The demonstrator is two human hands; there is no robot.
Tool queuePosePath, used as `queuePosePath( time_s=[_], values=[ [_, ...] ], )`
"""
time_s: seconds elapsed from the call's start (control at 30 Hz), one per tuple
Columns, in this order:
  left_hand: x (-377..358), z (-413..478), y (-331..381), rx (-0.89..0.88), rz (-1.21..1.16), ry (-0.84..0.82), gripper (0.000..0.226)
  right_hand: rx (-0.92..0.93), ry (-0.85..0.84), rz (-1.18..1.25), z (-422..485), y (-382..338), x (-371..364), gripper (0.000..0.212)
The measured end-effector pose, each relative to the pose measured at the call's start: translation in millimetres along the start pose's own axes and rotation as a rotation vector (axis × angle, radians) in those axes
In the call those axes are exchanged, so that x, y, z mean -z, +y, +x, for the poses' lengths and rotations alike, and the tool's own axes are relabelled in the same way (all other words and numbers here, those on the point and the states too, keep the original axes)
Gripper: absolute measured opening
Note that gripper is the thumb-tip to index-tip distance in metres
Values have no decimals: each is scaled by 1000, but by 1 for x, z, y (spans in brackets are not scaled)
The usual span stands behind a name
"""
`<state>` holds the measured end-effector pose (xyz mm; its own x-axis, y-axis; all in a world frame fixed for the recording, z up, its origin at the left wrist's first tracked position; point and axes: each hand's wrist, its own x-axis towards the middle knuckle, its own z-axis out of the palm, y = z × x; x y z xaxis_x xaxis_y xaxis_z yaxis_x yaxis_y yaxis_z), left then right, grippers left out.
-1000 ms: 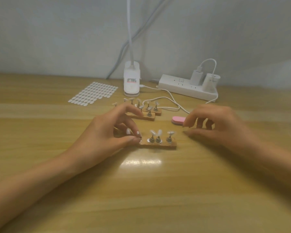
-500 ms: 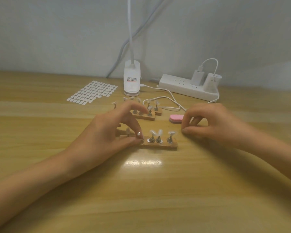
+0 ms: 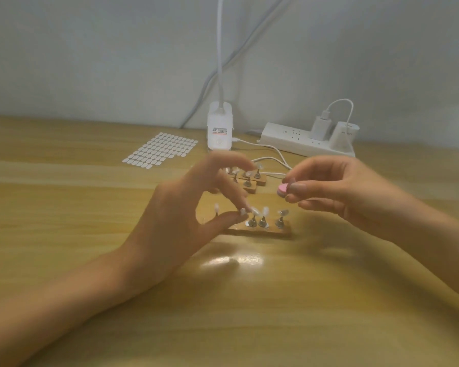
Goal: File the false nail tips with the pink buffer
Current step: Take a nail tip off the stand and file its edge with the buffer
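Note:
A near wooden holder (image 3: 276, 232) carries several false nail tips (image 3: 263, 211) on small metal stands. My left hand (image 3: 186, 215) reaches over its left end, thumb and a finger pinching one nail tip stand (image 3: 243, 211). Another tip (image 3: 217, 207) shows through the gap under my fingers. My right hand (image 3: 337, 192) holds the pink buffer (image 3: 282, 189) in its fingertips, raised off the table to the upper right of the holder; only its rounded end shows. Two more holders with tips (image 3: 252, 187) lie just behind, partly hidden by my left fingers.
Behind the holders stand a white lamp base (image 3: 220, 131) and a white power strip (image 3: 297, 144) with two plugs. White cables (image 3: 272, 157) run between them across the wooden table. A sheet of small white stickers (image 3: 161, 151) lies at back left.
My right hand has picked the pink buffer up from the table and lifted it. My left hand has stayed at the holder's left end, fingers closing on a stand.

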<state>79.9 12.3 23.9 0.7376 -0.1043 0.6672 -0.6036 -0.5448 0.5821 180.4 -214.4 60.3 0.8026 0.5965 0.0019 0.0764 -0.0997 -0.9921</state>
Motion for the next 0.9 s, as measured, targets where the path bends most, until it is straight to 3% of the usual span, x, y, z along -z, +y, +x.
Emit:
queuePosePath(
  time_s=[0.13,0.27,0.6,0.7,0.8,0.9],
  values=[
    [-1,1,12,340,-629,-44,53,150,-89,-110,-1,-14,-25,15],
    [-2,-1,8,456,-803,9,58,317,-90,-282,-1,-17,-39,9],
    [-1,1,3,539,-918,41,56,649,89,-674,1,-13,-46,12],
    [-1,1,2,540,-878,45,56,720,101,-784,0,-16,-44,21],
    [0,1,5,478,-757,20,57,701,71,-761,-1,-17,-42,20],
    [3,2,10,366,-567,50,56,640,93,-546,-5,-17,-43,16]
  ],
)
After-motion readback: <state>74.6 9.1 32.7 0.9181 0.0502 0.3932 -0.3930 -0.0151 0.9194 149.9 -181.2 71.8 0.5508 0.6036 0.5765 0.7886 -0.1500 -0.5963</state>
